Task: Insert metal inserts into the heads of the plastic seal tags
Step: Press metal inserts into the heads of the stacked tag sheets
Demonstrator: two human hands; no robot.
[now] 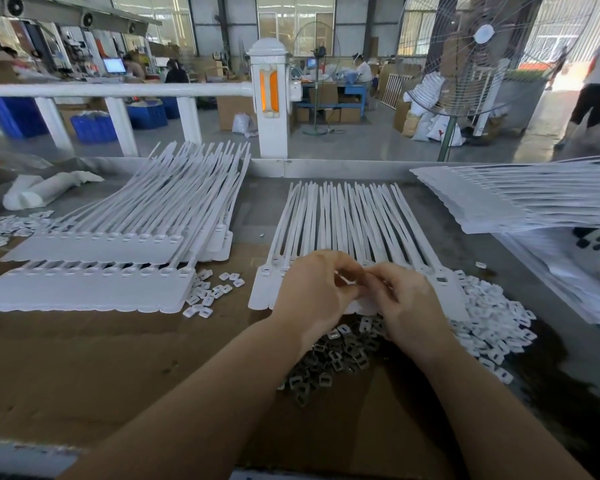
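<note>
A strip of joined white plastic seal tags (347,223) lies in front of me, tails pointing away, heads toward my hands. My left hand (312,289) and my right hand (402,299) meet over the middle heads, fingers curled, fingertips pinching together at a head; whatever small piece they hold is hidden by the fingers. A pile of grey metal inserts (340,355) lies on the cardboard just below my hands. A heap of small white plastic caps (489,317) sits to the right of the strip.
Two more tag strips (118,258) lie stacked at the left, with loose white caps (208,289) beside them. Another stack of strips (534,199) rests at the right. Brown cardboard (84,375) covers the table's near part. A fan (465,64) stands behind the table.
</note>
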